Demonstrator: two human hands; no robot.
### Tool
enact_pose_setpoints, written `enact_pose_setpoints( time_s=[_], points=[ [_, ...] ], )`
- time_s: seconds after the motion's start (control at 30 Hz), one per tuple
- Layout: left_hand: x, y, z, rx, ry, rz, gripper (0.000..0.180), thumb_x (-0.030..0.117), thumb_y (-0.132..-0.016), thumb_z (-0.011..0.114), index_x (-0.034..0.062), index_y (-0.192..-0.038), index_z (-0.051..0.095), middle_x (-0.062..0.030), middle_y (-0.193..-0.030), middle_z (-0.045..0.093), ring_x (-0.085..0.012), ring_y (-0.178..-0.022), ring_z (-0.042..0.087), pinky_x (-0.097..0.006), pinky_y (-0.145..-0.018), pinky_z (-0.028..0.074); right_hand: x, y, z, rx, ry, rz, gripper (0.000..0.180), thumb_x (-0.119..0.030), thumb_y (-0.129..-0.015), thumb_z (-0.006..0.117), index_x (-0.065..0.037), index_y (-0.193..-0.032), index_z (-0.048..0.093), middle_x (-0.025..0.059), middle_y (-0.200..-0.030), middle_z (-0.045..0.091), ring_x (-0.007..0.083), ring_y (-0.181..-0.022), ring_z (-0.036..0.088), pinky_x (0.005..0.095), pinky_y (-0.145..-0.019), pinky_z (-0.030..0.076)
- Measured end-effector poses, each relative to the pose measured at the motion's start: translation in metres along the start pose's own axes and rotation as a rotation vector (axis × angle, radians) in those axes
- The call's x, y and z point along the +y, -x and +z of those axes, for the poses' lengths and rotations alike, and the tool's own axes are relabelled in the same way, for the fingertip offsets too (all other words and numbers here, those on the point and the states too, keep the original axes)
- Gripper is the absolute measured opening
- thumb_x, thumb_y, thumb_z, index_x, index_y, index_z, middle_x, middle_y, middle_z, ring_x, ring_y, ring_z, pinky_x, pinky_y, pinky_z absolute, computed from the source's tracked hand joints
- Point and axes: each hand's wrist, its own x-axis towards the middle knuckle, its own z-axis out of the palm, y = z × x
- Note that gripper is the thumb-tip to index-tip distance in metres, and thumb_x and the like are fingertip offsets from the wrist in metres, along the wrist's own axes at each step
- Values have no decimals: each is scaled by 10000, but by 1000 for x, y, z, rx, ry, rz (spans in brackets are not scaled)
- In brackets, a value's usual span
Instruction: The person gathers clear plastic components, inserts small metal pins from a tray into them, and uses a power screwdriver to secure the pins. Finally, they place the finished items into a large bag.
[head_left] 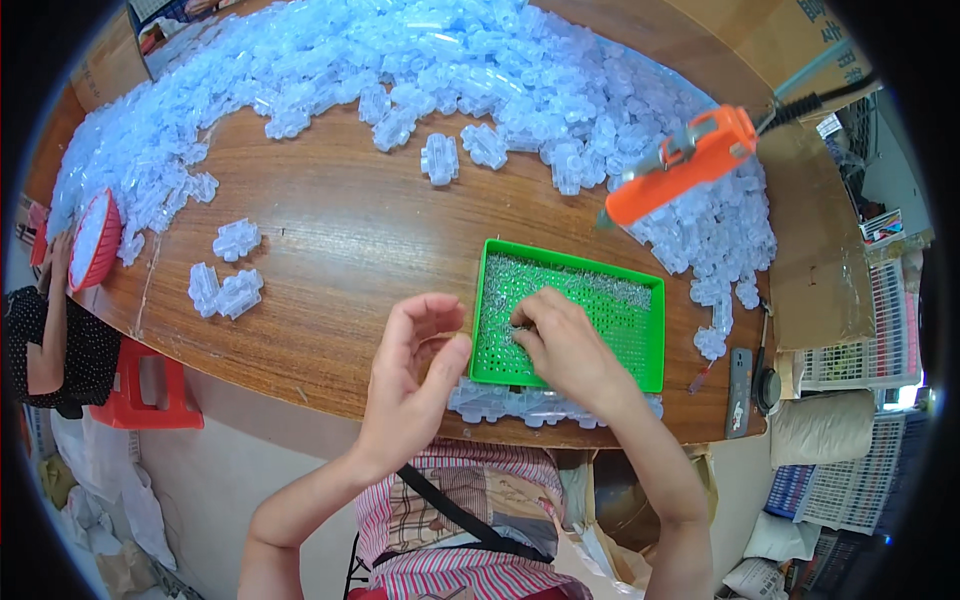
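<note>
My right hand (575,352) reaches into a green perforated plastic tray (655,352), thumb and fingertips pinched at the small silver screws (505,300) spread over its bottom. What exactly lies between those fingertips is too small to see. Just left of the tray, my left hand (410,375) is raised with curled fingers apart from the thumb, and no object shows in it. Under the tray's near edge lies a row of clear plastic parts (530,405). An orange electric screwdriver (685,165) hangs tilted above the table at the right, tip pointing down-left.
A large heap of clear plastic parts (440,60) covers the table's far side. Several loose ones (238,240) lie nearer. At far left, another person's hand (60,258) is at a red basket (97,240). A grey box-shaped tool (739,390) lies by the right edge.
</note>
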Motion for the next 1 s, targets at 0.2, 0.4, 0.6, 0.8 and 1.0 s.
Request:
enact_pose_setpoints(
  time_s=[0.2,0.4,0.6,0.8,1.0],
  points=[
    [5,-18,4,18,372,-263,267,96,-965,530,32,-1221,485,-90,-1162,571,-180,-1096,580,-309,-960,465,3,0,-3,-128,43,89,122,-16,-769,637,34,-880,623,128,-785,627,193,-668,637,319,-623,521],
    [-11,-36,23,-27,936,-448,415,275,-1005,457,39,-1346,463,-108,-1304,551,-218,-1232,502,-349,-1049,413,12,-4,-47,-121,-727,471,103,-47,-794,693,5,-873,653,13,-780,646,67,-660,611,210,-596,502],
    [-24,-44,59,-337,1483,-523,566,440,-1015,326,59,-1429,389,-107,-1486,402,-284,-1378,354,-445,-1158,251,-34,11,-63,-115,-810,316,128,-33,-813,698,32,-917,660,28,-836,653,75,-719,629,219,-639,518],
    [-27,-40,81,-399,1447,-463,534,405,-1034,294,78,-1449,369,-92,-1480,412,-281,-1393,333,-431,-1172,233,-63,33,-74,-30,-251,125,223,48,-802,629,-19,-1003,700,149,-978,694,255,-831,679,318,-737,525],
    [-29,-35,88,-414,1491,-494,523,396,-1038,295,89,-1457,356,-85,-1468,424,-272,-1392,332,-410,-1168,256,-67,43,-69,61,-49,-80,344,122,-799,538,-45,-1055,694,114,-1083,688,264,-999,669,321,-827,523]
  ],
)
